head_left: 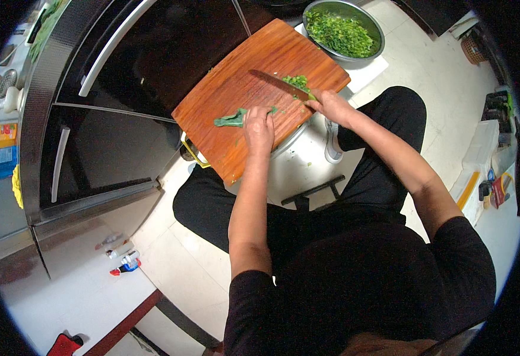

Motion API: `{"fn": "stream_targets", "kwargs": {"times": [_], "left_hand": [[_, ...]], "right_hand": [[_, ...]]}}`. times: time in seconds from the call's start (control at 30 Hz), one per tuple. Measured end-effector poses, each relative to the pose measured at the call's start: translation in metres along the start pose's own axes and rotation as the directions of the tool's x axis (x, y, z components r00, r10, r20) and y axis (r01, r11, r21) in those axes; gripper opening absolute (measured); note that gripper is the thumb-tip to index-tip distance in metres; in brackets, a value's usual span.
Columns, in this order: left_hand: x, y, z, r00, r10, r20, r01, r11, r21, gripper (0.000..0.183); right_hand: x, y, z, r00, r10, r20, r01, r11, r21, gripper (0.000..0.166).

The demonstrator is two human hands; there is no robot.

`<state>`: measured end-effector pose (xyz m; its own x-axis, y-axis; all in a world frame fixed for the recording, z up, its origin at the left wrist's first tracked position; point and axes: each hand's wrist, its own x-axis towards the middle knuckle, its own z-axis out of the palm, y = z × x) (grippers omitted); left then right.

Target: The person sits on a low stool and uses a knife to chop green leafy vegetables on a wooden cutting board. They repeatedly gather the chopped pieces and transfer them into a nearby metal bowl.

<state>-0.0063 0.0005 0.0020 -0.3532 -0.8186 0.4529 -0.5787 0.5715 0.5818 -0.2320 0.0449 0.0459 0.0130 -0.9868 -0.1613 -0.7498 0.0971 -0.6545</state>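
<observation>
A wooden cutting board (224,95) lies in front of me at an angle. My left hand (260,127) presses on a dark green leaf (231,119), which sticks out to the left of my fingers; a bit of green shows at their right. My right hand (331,107) grips the handle of a kitchen knife (275,82), its blade pointing up and left over the board. Beyond the blade sits a small heap of chopped greens (296,81), with scraps scattered near it. Past the board's far right edge stands a metal bowl (381,46) holding chopped greens (340,33).
Black cabinet fronts (104,147) with pale handles are at the left of the board. A yellow-rimmed container (202,162) is partly under its left corner. Bottles (128,262) stand at lower left. My knees flank the board, and a white shoe (332,149) shows below it.
</observation>
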Motion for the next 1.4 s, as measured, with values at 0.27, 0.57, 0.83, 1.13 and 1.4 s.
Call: {"fn": "stream_targets", "kwargs": {"times": [0.27, 0.57, 0.83, 1.13, 1.4], "left_hand": [[0.006, 0.014, 0.024, 1.0, -0.022, 0.003, 0.022, 0.994, -0.103, 0.011], [0.01, 0.014, 0.023, 0.998, 0.029, -0.049, -0.035, 0.992, -0.125, 0.007], [0.011, 0.011, 0.023, 0.999, 0.033, -0.027, -0.036, 0.991, -0.128, 0.006], [0.009, 0.009, 0.024, 1.0, 0.02, 0.001, -0.019, 0.993, -0.113, 0.008], [0.009, 0.009, 0.025, 0.999, 0.036, -0.03, -0.039, 0.992, -0.118, 0.01]], "right_hand": [[-0.015, -0.008, -0.009, 0.999, -0.042, -0.019, 0.036, 0.965, -0.26, 0.028], [-0.032, -0.019, -0.006, 0.995, -0.1, 0.026, 0.103, 0.948, -0.3, 0.024], [-0.033, -0.026, -0.007, 0.995, -0.102, 0.022, 0.103, 0.941, -0.324, 0.025], [-0.017, -0.023, 0.021, 0.988, -0.148, -0.054, 0.119, 0.926, -0.359, 0.024], [-0.026, -0.027, 0.006, 0.992, -0.124, -0.015, 0.111, 0.932, -0.346, 0.026]]}}
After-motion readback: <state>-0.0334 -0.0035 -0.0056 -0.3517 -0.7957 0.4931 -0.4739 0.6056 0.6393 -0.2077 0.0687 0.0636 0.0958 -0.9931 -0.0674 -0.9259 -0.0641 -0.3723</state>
